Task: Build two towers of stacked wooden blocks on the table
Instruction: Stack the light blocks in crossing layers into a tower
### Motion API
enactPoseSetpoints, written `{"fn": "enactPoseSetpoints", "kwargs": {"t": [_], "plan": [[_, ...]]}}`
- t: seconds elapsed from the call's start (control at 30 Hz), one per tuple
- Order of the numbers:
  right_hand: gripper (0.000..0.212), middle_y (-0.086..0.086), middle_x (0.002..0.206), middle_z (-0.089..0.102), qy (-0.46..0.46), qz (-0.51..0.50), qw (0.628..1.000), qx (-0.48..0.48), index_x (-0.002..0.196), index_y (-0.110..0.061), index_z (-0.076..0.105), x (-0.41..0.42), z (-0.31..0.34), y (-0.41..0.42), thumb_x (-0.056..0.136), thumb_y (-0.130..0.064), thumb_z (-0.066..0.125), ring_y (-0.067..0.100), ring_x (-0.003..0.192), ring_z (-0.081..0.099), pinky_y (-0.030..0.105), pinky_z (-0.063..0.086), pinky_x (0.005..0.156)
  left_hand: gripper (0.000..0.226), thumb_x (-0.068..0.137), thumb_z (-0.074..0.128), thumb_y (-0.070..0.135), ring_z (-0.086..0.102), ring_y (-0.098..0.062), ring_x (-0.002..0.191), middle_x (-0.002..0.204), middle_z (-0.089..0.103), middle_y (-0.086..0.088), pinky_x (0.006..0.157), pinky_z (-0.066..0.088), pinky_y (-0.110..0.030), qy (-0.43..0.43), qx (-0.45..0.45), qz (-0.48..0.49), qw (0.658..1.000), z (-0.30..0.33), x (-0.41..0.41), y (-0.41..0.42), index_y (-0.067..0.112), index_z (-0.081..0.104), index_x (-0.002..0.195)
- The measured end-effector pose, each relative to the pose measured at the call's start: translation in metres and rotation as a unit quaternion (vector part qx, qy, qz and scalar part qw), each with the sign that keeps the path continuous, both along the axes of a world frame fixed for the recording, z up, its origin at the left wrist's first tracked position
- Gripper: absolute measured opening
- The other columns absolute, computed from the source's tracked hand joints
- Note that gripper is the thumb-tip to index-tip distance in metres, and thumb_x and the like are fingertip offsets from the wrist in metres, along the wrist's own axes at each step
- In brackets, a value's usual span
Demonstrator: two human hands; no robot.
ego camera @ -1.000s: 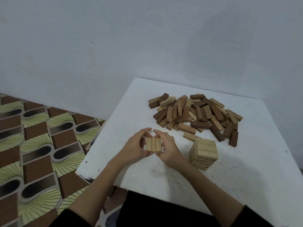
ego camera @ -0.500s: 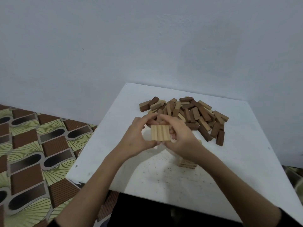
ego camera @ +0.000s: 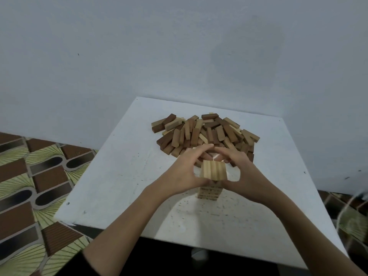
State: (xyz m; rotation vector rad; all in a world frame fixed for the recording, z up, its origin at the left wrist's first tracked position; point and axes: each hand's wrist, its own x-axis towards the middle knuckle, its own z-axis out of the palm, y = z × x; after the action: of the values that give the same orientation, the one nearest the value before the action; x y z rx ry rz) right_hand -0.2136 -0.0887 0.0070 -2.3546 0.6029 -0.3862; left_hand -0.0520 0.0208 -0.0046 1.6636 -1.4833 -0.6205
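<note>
A row of three pale wooden blocks [ego camera: 214, 169] lies side by side over the top of a short tower of pale blocks [ego camera: 209, 193] near the middle of the white table [ego camera: 123, 176]. My left hand [ego camera: 183, 172] and my right hand [ego camera: 243, 172] pinch that row between fingers and thumbs from either side. Whether the row touches the tower I cannot tell. A loose pile of light and dark wooden blocks [ego camera: 205, 134] lies just behind my hands.
A pale wall [ego camera: 179, 46] rises behind the table's far edge. Patterned brown and green floor [ego camera: 29, 186] lies to the left, below the table's left edge. Bare tabletop [ego camera: 219, 216] stretches in front of the tower.
Both hands carried the three-block row from the left, lifted it and brought it right over the short tower. The camera view also shifted.
</note>
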Motion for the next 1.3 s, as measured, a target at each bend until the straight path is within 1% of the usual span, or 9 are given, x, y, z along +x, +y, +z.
{"fn": "enactPoseSetpoints", "kwargs": {"t": [0.17,0.3,0.47,0.6,0.77,0.87,1.0,1.13,1.3], "plan": [[0.078,-0.020,0.121,0.045,0.006,0.001,1.000,0.005,0.138,-0.032,0.036,-0.001,-0.007,-0.005,0.073,-0.031,0.079,-0.009,0.104,0.036,0.012,0.030,0.087,0.084,0.069,0.083,0.019,0.039,0.016,0.104,0.107,0.048,0.027,0.082,0.031,0.001,-0.015,0.006,0.000,1.000,-0.002,0.000,-0.003,0.027,0.038,0.140],[0.085,-0.019,0.124,0.045,0.017,-0.002,1.000,0.014,0.141,-0.032,0.032,-0.003,-0.010,-0.006,0.070,-0.036,0.080,-0.004,0.112,0.033,0.018,0.032,0.091,0.088,0.068,0.084,0.027,0.039,0.011,0.109,0.113,0.050,0.024,0.085,0.029,0.000,-0.022,0.007,-0.003,1.000,-0.004,-0.001,-0.003,0.029,0.036,0.141],[0.090,-0.016,0.124,0.047,0.018,0.002,1.000,0.015,0.142,-0.028,0.032,-0.005,-0.009,-0.006,0.068,-0.041,0.081,-0.001,0.112,0.032,0.028,0.034,0.097,0.092,0.067,0.085,0.025,0.034,0.019,0.108,0.113,0.045,0.028,0.086,0.026,0.004,-0.033,0.012,-0.008,0.999,-0.008,0.000,-0.002,0.027,0.033,0.142],[0.090,-0.013,0.124,0.048,0.015,0.001,1.000,0.019,0.142,-0.027,0.032,-0.005,-0.007,-0.004,0.068,-0.037,0.082,0.002,0.112,0.033,0.032,0.035,0.099,0.092,0.067,0.084,0.026,0.035,0.014,0.111,0.116,0.047,0.023,0.088,0.026,0.003,-0.034,0.014,-0.010,0.999,-0.008,0.000,-0.004,0.028,0.032,0.143],[0.090,-0.013,0.122,0.046,0.016,0.007,1.000,0.016,0.143,-0.024,0.031,-0.003,-0.005,-0.002,0.069,-0.030,0.083,0.007,0.115,0.034,0.037,0.036,0.101,0.091,0.067,0.085,0.024,0.033,0.020,0.109,0.117,0.047,0.017,0.086,0.026,0.004,-0.032,0.010,-0.011,0.999,-0.009,-0.002,-0.004,0.024,0.034,0.143],[0.090,-0.011,0.118,0.049,0.004,0.018,1.000,0.022,0.142,-0.021,0.034,-0.002,-0.003,-0.001,0.068,-0.033,0.083,0.000,0.110,0.037,0.034,0.034,0.101,0.092,0.067,0.085,0.024,0.036,0.013,0.111,0.122,0.049,0.010,0.085,0.028,0.003,-0.032,0.008,-0.012,0.999,-0.009,-0.003,-0.005,0.022,0.034,0.143],[0.087,-0.014,0.116,0.048,-0.001,0.023,1.000,0.020,0.141,-0.021,0.034,-0.002,-0.004,-0.001,0.069,-0.031,0.082,-0.017,0.108,0.031,0.023,0.029,0.098,0.091,0.067,0.085,0.025,0.039,0.005,0.110,0.124,0.047,0.011,0.087,0.028,0.003,-0.028,0.001,-0.010,1.000,-0.009,-0.005,-0.005,0.024,0.035,0.142],[0.087,-0.022,0.112,0.043,0.002,0.020,1.000,0.020,0.141,-0.020,0.033,-0.003,-0.004,0.000,0.070,-0.030,0.081,-0.024,0.106,0.028,0.009,0.023,0.094,0.090,0.066,0.085,0.027,0.039,0.007,0.112,0.118,0.047,0.015,0.086,0.029,0.003,-0.021,-0.005,-0.003,1.000,-0.010,-0.007,-0.004,0.024,0.035,0.142],[0.083,-0.019,0.114,0.045,0.009,0.008,1.000,0.021,0.142,-0.017,0.033,-0.002,-0.004,0.001,0.073,-0.024,0.079,-0.018,0.104,0.033,0.019,0.024,0.100,0.092,0.067,0.086,0.024,0.042,0.005,0.113,0.123,0.049,0.009,0.087,0.032,0.000,-0.009,-0.006,0.007,1.000,-0.011,-0.008,-0.005,0.022,0.035,0.143]]}}
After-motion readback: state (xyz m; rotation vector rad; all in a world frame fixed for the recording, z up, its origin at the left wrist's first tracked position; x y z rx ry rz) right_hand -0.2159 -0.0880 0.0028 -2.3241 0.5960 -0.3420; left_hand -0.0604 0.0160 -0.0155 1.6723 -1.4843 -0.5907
